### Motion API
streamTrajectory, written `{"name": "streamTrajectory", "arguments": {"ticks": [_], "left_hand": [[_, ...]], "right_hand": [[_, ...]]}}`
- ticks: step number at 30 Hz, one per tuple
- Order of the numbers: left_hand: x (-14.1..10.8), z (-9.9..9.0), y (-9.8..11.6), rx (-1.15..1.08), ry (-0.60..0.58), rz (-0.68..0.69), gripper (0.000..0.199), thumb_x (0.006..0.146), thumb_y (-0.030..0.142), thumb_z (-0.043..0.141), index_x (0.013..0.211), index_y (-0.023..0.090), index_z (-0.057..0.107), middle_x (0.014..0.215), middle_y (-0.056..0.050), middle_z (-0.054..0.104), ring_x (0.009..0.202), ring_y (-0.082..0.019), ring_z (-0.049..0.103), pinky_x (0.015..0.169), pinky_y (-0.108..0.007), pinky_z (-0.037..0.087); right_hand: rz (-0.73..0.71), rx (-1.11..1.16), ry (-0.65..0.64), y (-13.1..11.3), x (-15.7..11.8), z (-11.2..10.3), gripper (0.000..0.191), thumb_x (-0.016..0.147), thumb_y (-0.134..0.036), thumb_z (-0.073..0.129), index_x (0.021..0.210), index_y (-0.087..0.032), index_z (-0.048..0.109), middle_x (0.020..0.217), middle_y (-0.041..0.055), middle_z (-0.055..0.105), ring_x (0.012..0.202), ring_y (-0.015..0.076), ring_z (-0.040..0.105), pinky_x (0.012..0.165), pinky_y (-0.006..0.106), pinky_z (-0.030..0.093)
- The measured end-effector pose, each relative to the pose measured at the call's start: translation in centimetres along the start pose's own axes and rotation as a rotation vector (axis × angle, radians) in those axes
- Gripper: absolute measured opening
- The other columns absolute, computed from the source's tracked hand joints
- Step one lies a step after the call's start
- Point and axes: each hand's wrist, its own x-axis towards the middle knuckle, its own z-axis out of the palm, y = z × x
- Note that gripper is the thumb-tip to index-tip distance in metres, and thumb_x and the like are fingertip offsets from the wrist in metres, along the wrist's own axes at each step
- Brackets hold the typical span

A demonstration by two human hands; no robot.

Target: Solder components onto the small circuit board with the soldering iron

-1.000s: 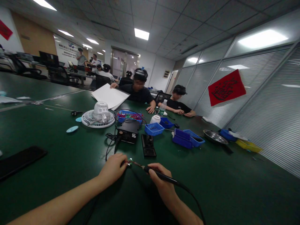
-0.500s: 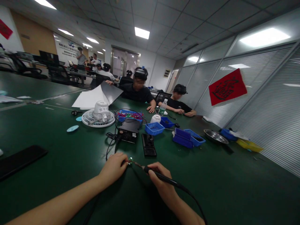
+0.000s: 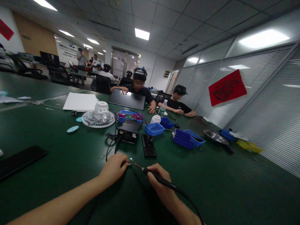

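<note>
My right hand (image 3: 161, 181) is closed around the black handle of a soldering iron (image 3: 164, 180), whose cable trails down toward the lower right. Its thin tip points left and meets a small green circuit board (image 3: 130, 161). My left hand (image 3: 115, 164) pinches the board at its left edge, with the fingertips partly hidden. Beyond my hands stands a black soldering station (image 3: 128, 131) with cables at its left. To its right lies a black iron stand (image 3: 148, 146).
Behind the station are a white fan (image 3: 99, 115) and a blue tray of coloured wires (image 3: 130, 115). Blue bins (image 3: 154, 128), a bottle (image 3: 162, 107) and a metal bowl (image 3: 215, 137) stand farther right. A black slab (image 3: 21, 161) lies left. Two people sit across the table, one holding a dark panel (image 3: 127, 99).
The person across the table has separated the dark panel from the white sheets and brought it right, in front of the body. My right hand has shifted very slightly; my left is still.
</note>
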Motion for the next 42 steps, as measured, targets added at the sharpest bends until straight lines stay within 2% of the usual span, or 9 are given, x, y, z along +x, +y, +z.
{"name": "streamTrajectory", "arguments": {"ticks": [8, 16, 35, 38, 42], "left_hand": [[-0.02, 0.01, 0.04, -0.008, -0.001, 0.002, 0.014, 0.084, 0.022, 0.049, 0.078, 0.020, 0.062, 0.086, -0.002, 0.064, 0.085, -0.017, 0.057, 0.076, -0.027, 0.037], [-0.05, 0.07, -0.05, 0.002, -0.002, 0.005, 0.014, 0.084, 0.023, 0.050, 0.077, 0.020, 0.062, 0.085, -0.002, 0.064, 0.085, -0.017, 0.056, 0.075, -0.027, 0.037], [-0.01, -0.20, 0.22, 0.011, -0.034, -0.022, 0.015, 0.084, 0.023, 0.050, 0.079, 0.020, 0.063, 0.087, -0.003, 0.065, 0.087, -0.018, 0.057, 0.077, -0.028, 0.037], [0.03, -0.15, 0.17, 0.010, -0.023, -0.019, 0.014, 0.084, 0.023, 0.050, 0.079, 0.021, 0.063, 0.087, -0.002, 0.065, 0.087, -0.018, 0.057, 0.077, -0.028, 0.037], [0.02, -0.06, 0.08, 0.000, -0.013, -0.013, 0.014, 0.084, 0.022, 0.050, 0.078, 0.021, 0.063, 0.085, -0.002, 0.065, 0.087, -0.017, 0.057, 0.077, -0.027, 0.037]], "right_hand": [[0.024, 0.026, -0.002, 0.02, 0.07, -0.06, 0.008, 0.077, -0.026, 0.065, 0.078, -0.019, 0.068, 0.072, 0.0004, 0.066, 0.065, 0.0169, 0.061, 0.060, 0.025, 0.047], [0.013, 0.062, 0.053, 0.44, -0.17, 0.05, 0.011, 0.080, -0.029, 0.064, 0.079, -0.018, 0.067, 0.071, 0.0024, 0.068, 0.064, 0.0185, 0.064, 0.059, 0.026, 0.049], [0.005, -0.002, -0.004, -0.22, -0.37, -0.01, 0.010, 0.080, -0.027, 0.061, 0.077, -0.019, 0.066, 0.069, 0.0008, 0.065, 0.062, 0.0165, 0.060, 0.056, 0.024, 0.045], [-0.050, -0.061, -0.004, -0.34, -0.64, 0.14, 0.008, 0.079, -0.024, 0.060, 0.076, -0.020, 0.066, 0.070, 0.0006, 0.064, 0.063, 0.0163, 0.059, 0.057, 0.025, 0.045], [-0.253, -0.133, 0.000, -0.21, -0.83, 0.42, 0.006, 0.075, -0.017, 0.060, 0.076, -0.020, 0.065, 0.070, 0.0009, 0.060, 0.063, 0.0163, 0.057, 0.059, 0.026, 0.044]]}}
